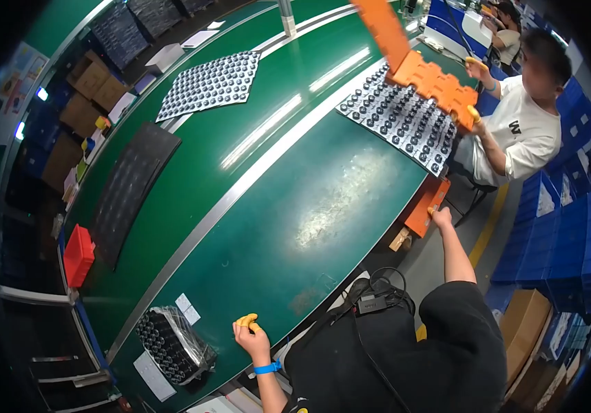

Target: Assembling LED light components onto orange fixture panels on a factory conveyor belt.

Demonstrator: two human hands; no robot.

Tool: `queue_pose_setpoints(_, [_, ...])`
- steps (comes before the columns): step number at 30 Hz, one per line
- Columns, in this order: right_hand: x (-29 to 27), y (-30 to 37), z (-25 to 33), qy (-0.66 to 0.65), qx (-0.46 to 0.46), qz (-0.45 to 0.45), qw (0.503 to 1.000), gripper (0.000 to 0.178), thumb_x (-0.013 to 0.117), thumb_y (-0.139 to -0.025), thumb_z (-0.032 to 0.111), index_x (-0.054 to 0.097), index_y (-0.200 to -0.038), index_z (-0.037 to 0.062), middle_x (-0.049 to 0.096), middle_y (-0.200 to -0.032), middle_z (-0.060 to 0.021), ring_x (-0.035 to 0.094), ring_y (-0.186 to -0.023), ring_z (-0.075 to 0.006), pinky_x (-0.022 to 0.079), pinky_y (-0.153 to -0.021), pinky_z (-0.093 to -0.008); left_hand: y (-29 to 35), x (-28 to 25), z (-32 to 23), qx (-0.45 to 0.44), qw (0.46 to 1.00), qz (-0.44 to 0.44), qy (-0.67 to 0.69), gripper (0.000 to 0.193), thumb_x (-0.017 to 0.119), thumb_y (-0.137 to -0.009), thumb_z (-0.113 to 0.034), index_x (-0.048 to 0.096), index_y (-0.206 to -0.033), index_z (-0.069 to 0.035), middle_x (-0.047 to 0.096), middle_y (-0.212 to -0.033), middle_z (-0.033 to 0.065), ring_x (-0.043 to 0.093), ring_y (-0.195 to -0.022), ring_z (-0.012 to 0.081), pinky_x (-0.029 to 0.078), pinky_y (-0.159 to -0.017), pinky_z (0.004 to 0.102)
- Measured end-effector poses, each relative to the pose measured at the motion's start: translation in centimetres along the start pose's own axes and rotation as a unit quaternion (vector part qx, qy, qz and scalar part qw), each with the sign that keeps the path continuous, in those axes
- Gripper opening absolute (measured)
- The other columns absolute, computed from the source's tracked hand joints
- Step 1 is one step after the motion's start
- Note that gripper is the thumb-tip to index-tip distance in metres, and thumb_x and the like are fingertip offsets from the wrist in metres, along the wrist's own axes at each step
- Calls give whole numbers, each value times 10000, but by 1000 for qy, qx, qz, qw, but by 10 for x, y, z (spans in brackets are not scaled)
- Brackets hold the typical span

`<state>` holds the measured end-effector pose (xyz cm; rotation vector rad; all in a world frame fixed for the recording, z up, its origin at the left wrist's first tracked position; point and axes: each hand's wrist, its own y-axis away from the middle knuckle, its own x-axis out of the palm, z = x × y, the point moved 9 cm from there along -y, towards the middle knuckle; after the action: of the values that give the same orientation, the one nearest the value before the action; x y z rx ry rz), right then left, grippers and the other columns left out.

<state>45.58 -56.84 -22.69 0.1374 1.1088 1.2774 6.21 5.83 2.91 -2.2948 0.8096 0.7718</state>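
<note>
My right hand (441, 216) reaches out past the table's right edge, its fingers closed on an orange plastic panel (422, 208) held low beside the edge. Part of that panel is hidden by the table. Yellow covers sit on the fingertips of my left hand (251, 333), which hovers by the near table edge with its fingers curled in and nothing visible in them. A blue band circles that wrist. Left of it lies a plastic-wrapped pack of black round parts (175, 344).
Across the table a co-worker (526, 117) holds orange interlocking panels (437, 86) over a sheet of black round parts (399, 120). Another such sheet (209, 84), a black mat (133, 182) and a red bin (78, 256) lie further left. Blue crates (550, 234) stand at right.
</note>
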Motion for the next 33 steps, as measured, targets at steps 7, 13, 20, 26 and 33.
queue_pose_setpoints(7, [-24, 96, 33, -240, -148, -40, 959, 338, 625, -900, 169, 581, -1150, -53, 647, -848, -83, 651, -690, -153, 517, -574, -248, 3, -4, 0, -16, 1000, -7, -6, 198, 507, -697, 88, 656, -797, 4, 641, -823, 130, 571, -815, 331, 475, -742, 420])
queue_pose_setpoints(13, [43, 234, 64, -101, -151, 275, 944, 225, 602, -925, 118, 637, -1059, -59, 687, -862, -108, 680, -759, -182, 551, -673, -295, -2, 0, -5, -1, 1000, -5, -5, 207, 514, -700, 86, 668, -815, 8, 648, -840, 131, 572, -827, 335, 475, -754, 421])
queue_pose_setpoints(20, [59, 363, 171, 45, -299, 444, 843, 297, 710, -884, 124, 631, -1123, -35, 685, -967, -81, 656, -879, -132, 533, -798, -269, -2, 3, -5, 2, 1000, 3, 4, 217, 513, -716, 82, 676, -841, 12, 641, -851, 147, 564, -817, 344, 474, -733, 418])
queue_pose_setpoints(26, [38, 339, 290, 118, -534, 187, 816, 494, 738, -838, 188, 558, -1253, -11, 629, -1168, -153, 600, -1107, -259, 460, -974, -337, 0, -3, -3, 1, 1000, -8, 12, 226, 518, -714, 89, 682, -845, 6, 640, -849, 146, 568, -818, 341, 482, -727, 417])
queue_pose_setpoints(33, [108, 285, 317, 135, -472, 224, 842, 803, 846, -703, 202, 450, -1370, -2, 583, -1231, -222, 579, -1125, -325, 455, -970, -374, -1, -7, 3, 19, 999, -43, 23, 239, 537, -720, 66, 693, -875, -28, 647, -868, 152, 582, -826, 361, 489, -758, 436])
